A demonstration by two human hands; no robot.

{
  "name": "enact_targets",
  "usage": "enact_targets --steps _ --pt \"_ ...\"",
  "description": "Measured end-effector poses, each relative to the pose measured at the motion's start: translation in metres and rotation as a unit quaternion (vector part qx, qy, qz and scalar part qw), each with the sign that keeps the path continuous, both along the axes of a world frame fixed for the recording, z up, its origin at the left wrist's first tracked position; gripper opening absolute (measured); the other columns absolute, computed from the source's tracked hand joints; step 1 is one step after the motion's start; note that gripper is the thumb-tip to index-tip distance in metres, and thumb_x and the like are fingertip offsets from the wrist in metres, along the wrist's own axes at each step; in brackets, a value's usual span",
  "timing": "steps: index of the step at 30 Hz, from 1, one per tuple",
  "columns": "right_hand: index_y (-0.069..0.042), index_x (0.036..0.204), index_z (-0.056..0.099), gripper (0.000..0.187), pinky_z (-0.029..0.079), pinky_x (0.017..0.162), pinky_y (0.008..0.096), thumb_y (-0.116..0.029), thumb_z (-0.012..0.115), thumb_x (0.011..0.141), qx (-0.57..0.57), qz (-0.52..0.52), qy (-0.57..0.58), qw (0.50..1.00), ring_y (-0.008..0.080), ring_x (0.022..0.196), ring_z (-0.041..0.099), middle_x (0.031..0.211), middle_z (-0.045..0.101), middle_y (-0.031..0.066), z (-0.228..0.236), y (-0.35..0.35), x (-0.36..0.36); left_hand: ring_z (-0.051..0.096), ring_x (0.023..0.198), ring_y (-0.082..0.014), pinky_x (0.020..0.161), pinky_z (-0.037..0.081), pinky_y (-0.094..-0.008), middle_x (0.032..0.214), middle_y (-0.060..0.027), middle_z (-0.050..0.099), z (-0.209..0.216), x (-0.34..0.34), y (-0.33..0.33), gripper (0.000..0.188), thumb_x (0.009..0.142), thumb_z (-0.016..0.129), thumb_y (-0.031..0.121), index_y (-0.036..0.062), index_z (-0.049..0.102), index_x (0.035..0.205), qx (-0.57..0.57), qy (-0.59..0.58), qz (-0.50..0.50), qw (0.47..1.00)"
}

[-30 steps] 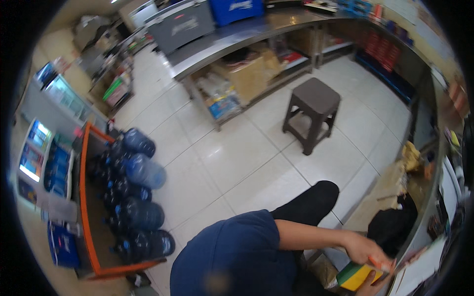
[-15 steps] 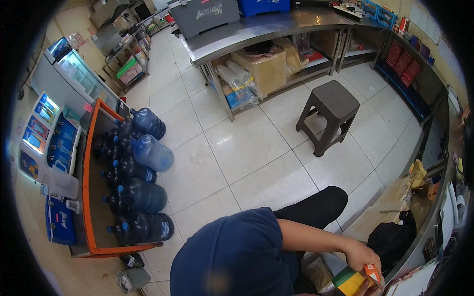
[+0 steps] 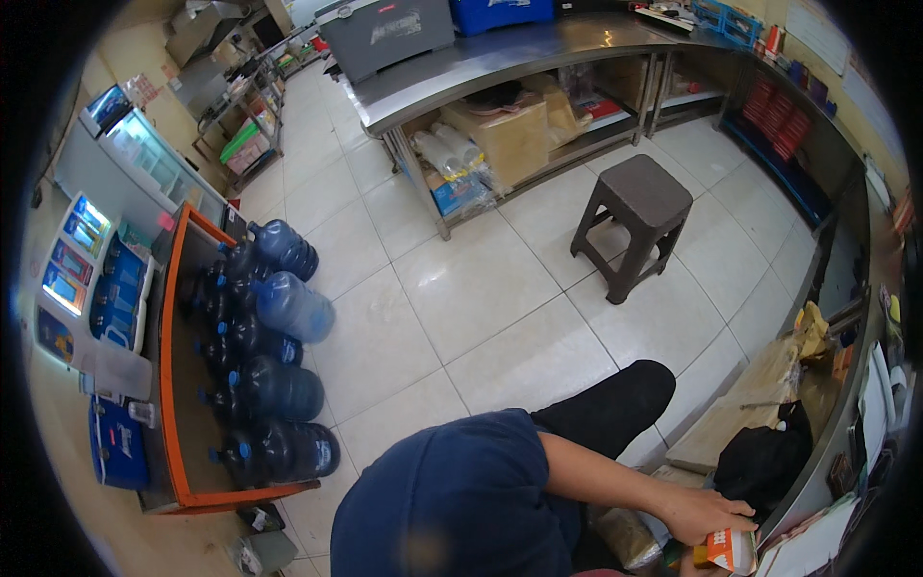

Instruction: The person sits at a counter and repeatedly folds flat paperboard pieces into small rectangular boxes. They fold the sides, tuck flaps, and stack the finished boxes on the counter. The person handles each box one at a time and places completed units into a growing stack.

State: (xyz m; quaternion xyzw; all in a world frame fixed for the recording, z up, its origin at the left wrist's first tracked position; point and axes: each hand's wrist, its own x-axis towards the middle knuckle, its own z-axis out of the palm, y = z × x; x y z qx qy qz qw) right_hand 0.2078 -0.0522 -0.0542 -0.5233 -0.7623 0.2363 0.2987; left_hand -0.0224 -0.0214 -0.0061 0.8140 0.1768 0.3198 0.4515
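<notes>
The left hand [image 3: 700, 516] extends fingers at an orange-and-white carton [image 3: 735, 553] near the right hand [image 3: 694, 566], both grasps indiscernible, handling that apparently calls for steadiness.

There are two hands [image 3: 694, 516], one carton [image 3: 733, 552], one stool [image 3: 642, 195] and at least five water jugs [image 3: 296, 308], some hidden.

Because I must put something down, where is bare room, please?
Floor tiles are bare between the water bottles and brown stool; the steel table is bare in front of the blue cooler. It is crowded around the left hand, orange box and black bundle.
</notes>
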Motion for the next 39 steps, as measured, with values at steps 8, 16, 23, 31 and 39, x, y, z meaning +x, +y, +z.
enact_targets --steps 8,16,23,31,39 --pt "-0.003 0.14 0.048 0.09 0.039 0.112 0.045 -0.038 0.091 0.068 -0.032 -0.109 0.002 0.994 0.0326 0.131 0.05 0.138 0.054 0.0189 0.103 -0.042 -0.057 0.02 0.151 -0.0481 0.125 0.019 -0.0487 0.159 -0.032 0.027 -0.01 0.005 0.009 0.082 0.086 0.07 0.017 0.0027 0.03 0.157 0.029 -0.067 0.006 0.997" --pt "-0.004 0.124 0.059 0.064 0.05 0.097 0.0419 -0.027 0.088 0.072 0.108 -0.361 -0.117 0.919 0.0302 0.109 0.065 0.114 0.066 0.0133 0.201 -0.156 0.009 0.049 0.136 -0.0417 0.088 0.061 -0.0467 0.165 -0.0246 0.018 0.021 0.005 -0.003 0.107 0.08 0.084 0.026 0.0052 0.018 0.161 -0.201 -0.17 -0.103 0.959" --pt "-0.001 0.141 0.048 0.084 0.043 0.108 0.0363 -0.012 0.091 0.07 -0.052 -0.649 -0.035 0.759 0.0212 0.124 0.056 0.131 0.061 0.0105 0.262 -0.35 0.075 0.052 0.134 -0.0396 0.09 0.06 -0.0454 0.162 -0.0227 0.027 -0.003 0.022 0.001 0.085 0.085 0.076 0.013 0.0058 0.032 0.157 -0.182 -0.104 -0.18 0.961" --pt "0.001 0.155 0.025 0.113 0.036 0.115 0.0377 -0.038 0.087 0.069 -0.239 -0.534 -0.106 0.804 0.0336 0.134 0.05 0.142 0.05 0.0256 0.184 -0.302 0.122 0.053 0.134 -0.0376 0.093 0.058 -0.0432 0.162 -0.021 0.03 -0.002 0.024 0.0 0.082 0.084 0.074 0.004 0.0082 0.036 0.156 -0.195 -0.031 -0.213 0.957" --pt "0.002 0.155 0.026 0.108 0.035 0.116 0.0399 -0.048 0.082 0.077 -0.166 -0.59 -0.119 0.781 0.0362 0.139 0.046 0.148 0.047 0.0256 0.157 -0.281 0.12 0.054 0.133 -0.0345 0.095 0.056 -0.0419 0.161 -0.0189 0.032 -0.004 0.023 -0.002 0.078 0.085 0.075 0.002 0.0081 0.041 0.154 -0.205 -0.027 -0.216 0.954"
